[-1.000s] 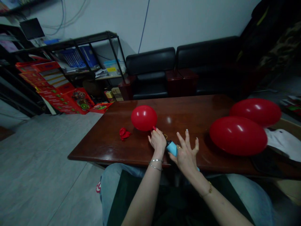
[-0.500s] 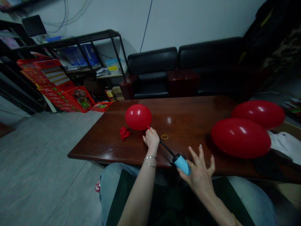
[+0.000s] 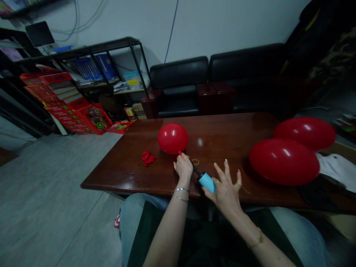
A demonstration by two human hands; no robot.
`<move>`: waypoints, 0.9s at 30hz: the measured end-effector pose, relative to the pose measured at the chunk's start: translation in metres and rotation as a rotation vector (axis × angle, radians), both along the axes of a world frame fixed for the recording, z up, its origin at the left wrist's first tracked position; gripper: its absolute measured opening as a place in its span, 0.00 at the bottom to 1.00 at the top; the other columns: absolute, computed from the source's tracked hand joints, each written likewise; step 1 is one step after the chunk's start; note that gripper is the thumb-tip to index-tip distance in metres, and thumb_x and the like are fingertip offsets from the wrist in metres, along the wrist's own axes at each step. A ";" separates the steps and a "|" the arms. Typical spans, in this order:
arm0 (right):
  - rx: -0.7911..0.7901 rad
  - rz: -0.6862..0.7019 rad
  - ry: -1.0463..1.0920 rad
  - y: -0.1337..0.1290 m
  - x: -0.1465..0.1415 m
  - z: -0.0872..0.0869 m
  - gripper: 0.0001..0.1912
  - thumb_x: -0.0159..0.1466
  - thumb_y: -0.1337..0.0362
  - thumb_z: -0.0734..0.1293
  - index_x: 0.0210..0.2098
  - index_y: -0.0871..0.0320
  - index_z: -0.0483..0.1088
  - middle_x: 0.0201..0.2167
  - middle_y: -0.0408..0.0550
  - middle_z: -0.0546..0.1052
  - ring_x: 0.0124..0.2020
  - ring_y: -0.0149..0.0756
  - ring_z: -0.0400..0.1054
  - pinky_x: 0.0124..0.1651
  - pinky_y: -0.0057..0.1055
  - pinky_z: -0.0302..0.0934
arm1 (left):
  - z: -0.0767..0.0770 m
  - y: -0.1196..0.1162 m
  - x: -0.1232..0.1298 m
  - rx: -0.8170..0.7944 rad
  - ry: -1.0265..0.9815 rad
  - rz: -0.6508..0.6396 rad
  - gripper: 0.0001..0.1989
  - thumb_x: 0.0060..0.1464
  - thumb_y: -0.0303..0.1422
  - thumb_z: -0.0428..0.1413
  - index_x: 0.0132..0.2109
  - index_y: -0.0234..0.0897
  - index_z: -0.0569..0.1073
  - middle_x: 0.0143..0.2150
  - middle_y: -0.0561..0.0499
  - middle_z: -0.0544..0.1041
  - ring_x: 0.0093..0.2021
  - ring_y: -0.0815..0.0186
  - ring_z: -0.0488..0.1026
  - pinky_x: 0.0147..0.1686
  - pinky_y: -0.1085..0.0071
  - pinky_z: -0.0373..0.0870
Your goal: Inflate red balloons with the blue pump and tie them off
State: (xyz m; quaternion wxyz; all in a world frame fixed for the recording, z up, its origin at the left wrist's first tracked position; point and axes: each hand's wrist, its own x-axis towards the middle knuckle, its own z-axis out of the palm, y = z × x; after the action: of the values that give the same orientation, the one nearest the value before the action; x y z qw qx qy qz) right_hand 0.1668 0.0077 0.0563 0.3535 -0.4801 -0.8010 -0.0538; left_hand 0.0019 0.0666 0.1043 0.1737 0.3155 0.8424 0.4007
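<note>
A partly filled red balloon point(image 3: 172, 138) stands out over the table from my left hand point(image 3: 184, 166), whose fingers are closed round its neck at the tip of a balloon pump. The light blue handle of this balloon pump point(image 3: 207, 181) sits in my right hand point(image 3: 226, 191), pressed by the thumb and palm side while the other fingers spread upward. Between handle and left hand a short black shaft shows. A yellow rubber band point(image 3: 195, 162) lies just beyond the shaft. To the left, limp red balloons point(image 3: 147, 158) lie bunched on the wood.
Two large inflated red balloons point(image 3: 285, 162) rest at the right of the brown table point(image 3: 116, 167), near a white cloth point(image 3: 338, 172). Behind the table stand black sofas point(image 3: 179, 83). Red boxes point(image 3: 63, 100) are stacked on the floor by a shelf point(image 3: 111, 43).
My right hand has moved left and up with the pump handle, so less of the black shaft shows. My left hand and the balloon have shifted slightly right.
</note>
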 end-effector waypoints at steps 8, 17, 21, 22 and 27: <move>-0.007 -0.025 -0.007 -0.021 0.039 -0.013 0.13 0.61 0.51 0.68 0.34 0.54 0.75 0.66 0.52 0.68 0.73 0.58 0.48 0.70 0.67 0.28 | 0.001 0.006 -0.030 0.001 -0.023 0.060 0.23 0.69 0.35 0.38 0.38 0.38 0.77 0.47 0.41 0.83 0.53 0.55 0.78 0.60 0.59 0.65; 0.037 0.022 -0.033 0.010 -0.002 0.005 0.08 0.59 0.59 0.68 0.27 0.56 0.72 0.67 0.53 0.67 0.75 0.55 0.44 0.72 0.63 0.23 | -0.001 -0.001 -0.002 -0.002 -0.010 -0.029 0.24 0.70 0.37 0.37 0.39 0.39 0.76 0.47 0.43 0.83 0.52 0.56 0.79 0.60 0.59 0.65; 0.021 0.002 -0.028 0.013 -0.012 0.010 0.08 0.58 0.59 0.69 0.27 0.57 0.73 0.67 0.53 0.67 0.74 0.55 0.44 0.72 0.63 0.24 | -0.005 -0.002 0.013 -0.019 -0.013 -0.070 0.23 0.70 0.37 0.39 0.37 0.38 0.76 0.44 0.42 0.84 0.51 0.57 0.80 0.61 0.59 0.64; 0.017 0.000 -0.030 0.012 -0.010 0.009 0.08 0.58 0.58 0.69 0.28 0.56 0.74 0.66 0.53 0.68 0.74 0.56 0.45 0.72 0.64 0.25 | -0.005 -0.002 0.013 -0.022 -0.012 -0.068 0.22 0.70 0.37 0.40 0.37 0.38 0.76 0.44 0.41 0.84 0.51 0.56 0.80 0.61 0.59 0.64; 0.005 -0.014 -0.012 -0.006 0.020 -0.005 0.12 0.60 0.53 0.68 0.30 0.56 0.76 0.65 0.54 0.69 0.73 0.58 0.48 0.71 0.66 0.30 | -0.002 0.004 -0.005 -0.017 -0.010 -0.035 0.23 0.69 0.36 0.39 0.38 0.38 0.77 0.46 0.42 0.84 0.53 0.57 0.79 0.61 0.60 0.64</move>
State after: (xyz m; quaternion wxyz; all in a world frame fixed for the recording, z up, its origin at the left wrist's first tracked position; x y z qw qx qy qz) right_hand 0.1864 0.0016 0.0517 0.3495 -0.4843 -0.7997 -0.0614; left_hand -0.0027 0.0706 0.1023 0.1877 0.3267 0.8393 0.3919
